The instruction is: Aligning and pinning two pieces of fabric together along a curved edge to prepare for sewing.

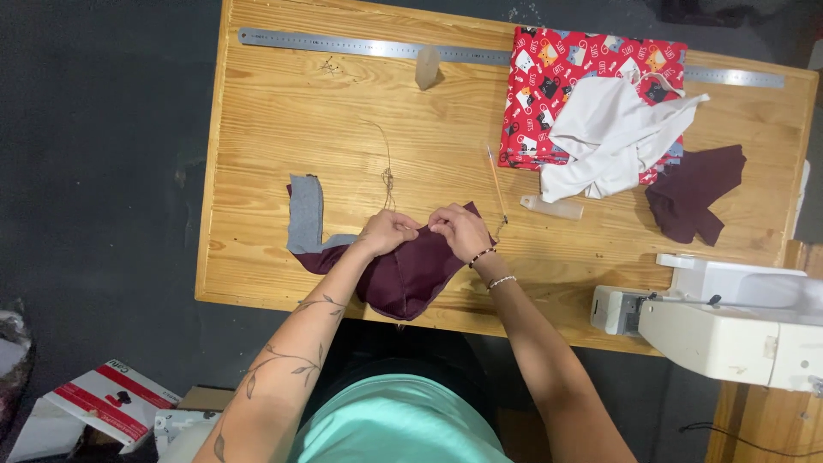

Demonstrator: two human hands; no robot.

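A dark maroon fabric piece (405,276) lies at the near edge of the wooden table (291,120), with a grey strip (305,213) joined to its left side. My left hand (387,231) and my right hand (460,229) pinch the fabric's top edge, fingertips almost touching. A thin thread (387,171) runs up from between the hands across the wood. A pencil (495,182) lies just beyond my right hand.
A long metal ruler (360,45) lies along the far edge. Red patterned cloth (557,77), white cloth (613,133) and maroon scraps (694,193) sit far right. A white sewing machine (729,321) stands near right. Boxes (111,399) are on the floor.
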